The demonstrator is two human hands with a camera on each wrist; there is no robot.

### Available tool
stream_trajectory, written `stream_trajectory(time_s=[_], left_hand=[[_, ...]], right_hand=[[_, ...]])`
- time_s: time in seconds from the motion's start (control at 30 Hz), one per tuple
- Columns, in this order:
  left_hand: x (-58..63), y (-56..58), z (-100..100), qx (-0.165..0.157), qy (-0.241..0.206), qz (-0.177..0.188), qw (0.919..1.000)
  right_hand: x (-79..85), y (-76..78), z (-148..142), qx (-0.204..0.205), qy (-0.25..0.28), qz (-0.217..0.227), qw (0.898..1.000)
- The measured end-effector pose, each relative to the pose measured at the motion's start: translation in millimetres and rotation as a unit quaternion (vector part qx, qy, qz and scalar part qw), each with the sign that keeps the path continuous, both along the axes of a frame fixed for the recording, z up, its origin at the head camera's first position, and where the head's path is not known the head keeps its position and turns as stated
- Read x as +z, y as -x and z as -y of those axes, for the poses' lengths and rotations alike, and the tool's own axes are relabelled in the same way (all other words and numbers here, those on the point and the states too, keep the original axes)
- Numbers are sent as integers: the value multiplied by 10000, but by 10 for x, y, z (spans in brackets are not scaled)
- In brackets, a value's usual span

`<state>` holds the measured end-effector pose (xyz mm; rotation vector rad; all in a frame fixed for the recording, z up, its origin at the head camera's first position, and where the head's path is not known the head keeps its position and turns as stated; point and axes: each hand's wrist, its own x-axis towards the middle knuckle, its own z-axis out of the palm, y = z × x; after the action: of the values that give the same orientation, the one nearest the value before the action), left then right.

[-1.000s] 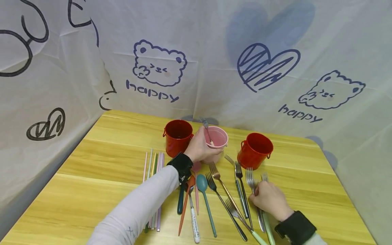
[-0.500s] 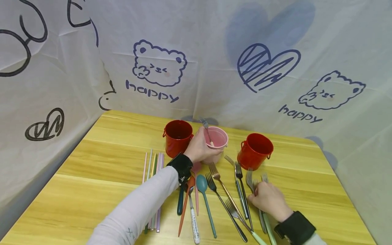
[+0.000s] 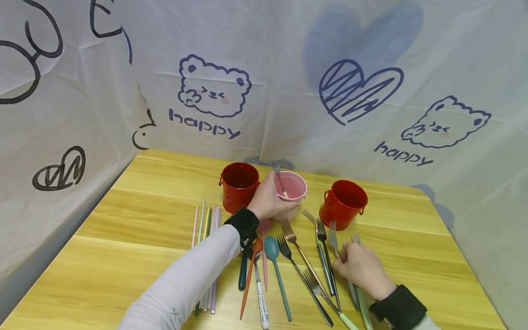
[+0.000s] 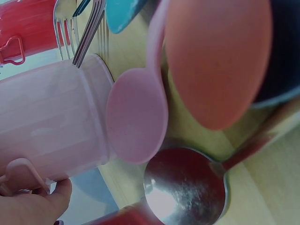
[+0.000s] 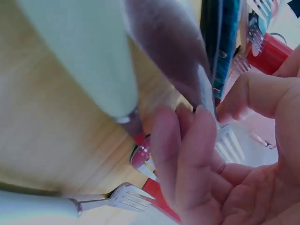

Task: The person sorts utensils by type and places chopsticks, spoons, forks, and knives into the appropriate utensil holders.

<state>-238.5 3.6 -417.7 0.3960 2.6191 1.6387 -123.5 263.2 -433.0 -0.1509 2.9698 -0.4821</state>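
Note:
My left hand (image 3: 268, 199) grips the side of a pink bucket (image 3: 292, 185) at the back of the table. A fork (image 3: 275, 166) leans in that bucket, tines up. In the left wrist view the thumb presses the bucket's wall close to its pink handle (image 4: 23, 168). At the right, my right hand (image 3: 363, 266) pinches a silver fork (image 3: 333, 233), whose tines point to the back. The right wrist view shows its metal handle (image 5: 168, 42) between thumb and fingers. Beside it lie other forks, among them one with a pale green handle (image 3: 363, 309).
Red buckets stand on both sides: a left one (image 3: 240, 188) and a right one (image 3: 343, 204). Several spoons, including a teal spoon (image 3: 272, 247) and an orange spoon (image 3: 251, 275), lie in front. Chopsticks (image 3: 213, 224) lie farther left, partly under the left sleeve (image 3: 185, 279).
The tines of the fork in my right hand have swung slightly left and toward the back. My left hand and the pink bucket have stayed put.

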Motion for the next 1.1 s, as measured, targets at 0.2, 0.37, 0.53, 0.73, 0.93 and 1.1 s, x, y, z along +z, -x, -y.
stream_trajectory(time_s=[0.2,0.37,0.53,0.73,0.93,1.1], left_hand=[[27,-24,16,28,92,-111,9999],[32,-26,11,24,95,-84,9999],[24,-11,4,44,155,-27,9999],[16,0,4,61,215,-27,9997],[15,0,2,69,250,-44,9997],[14,-5,6,65,267,-56,9996]], right_hand=[[44,2,11,292,225,-130,9992],[60,24,15,580,375,-299,9972],[83,48,29,816,633,-445,9937],[121,95,69,920,745,-523,9916],[229,165,154,772,1218,-565,9879],[328,240,251,668,1687,-864,9796]])
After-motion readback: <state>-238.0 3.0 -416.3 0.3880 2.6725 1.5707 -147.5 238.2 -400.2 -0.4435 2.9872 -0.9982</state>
